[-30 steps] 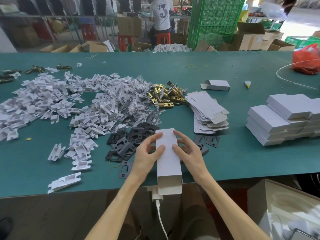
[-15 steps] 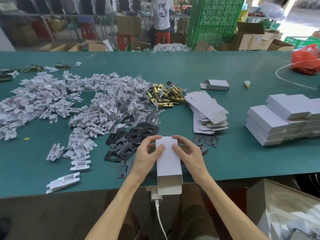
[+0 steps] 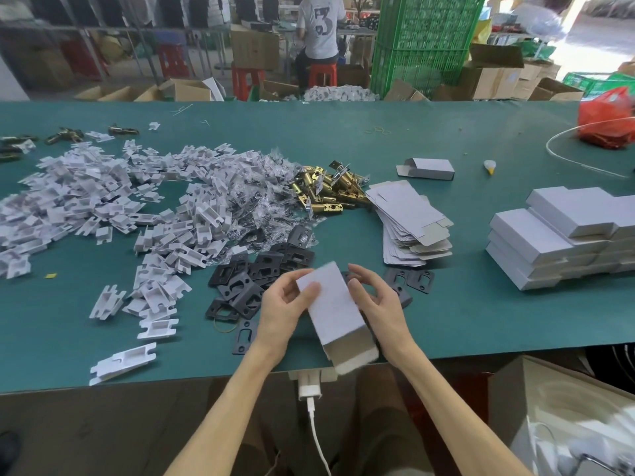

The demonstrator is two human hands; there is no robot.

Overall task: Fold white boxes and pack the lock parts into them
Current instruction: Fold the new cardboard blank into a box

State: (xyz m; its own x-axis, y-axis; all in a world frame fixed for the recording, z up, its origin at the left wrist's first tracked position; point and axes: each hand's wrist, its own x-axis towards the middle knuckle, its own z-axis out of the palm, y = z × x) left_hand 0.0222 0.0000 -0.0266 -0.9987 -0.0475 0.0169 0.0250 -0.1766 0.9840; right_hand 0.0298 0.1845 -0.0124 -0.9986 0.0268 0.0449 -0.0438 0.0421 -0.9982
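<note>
The white box (image 3: 335, 304) is held just above the near part of the table (image 3: 464, 314), between the two hands. Its long axis runs from 11 o'clock at the closed far end to 5 o'clock at the open mouth (image 3: 352, 355), whose flap hangs past the table's near edge towards the lap.

The left hand (image 3: 281, 310) grips the far-left corner, thumb on top and fingers beneath. The right hand (image 3: 381, 304) curls just beside the right long edge, with its thumb at that edge (the blur hides whether it truly grips, so I cannot tell).

Since the mouth faces the person, a part would have to enter from 5 o'clock, or the box must be turned first. The black plates (image 3: 261, 276) lie nearest, at 10 o'clock and touching distance from the left hand. The brass latches (image 3: 326, 194) sit farther off at 12, and the white inserts (image 3: 165, 218) spread from 9 to 11.

Flat blanks (image 3: 412, 228) are stacked at 1 o'clock, finished boxes (image 3: 549, 242) at 2. Bare cloth lies at 3 o'clock, giving room to swing the box.
</note>
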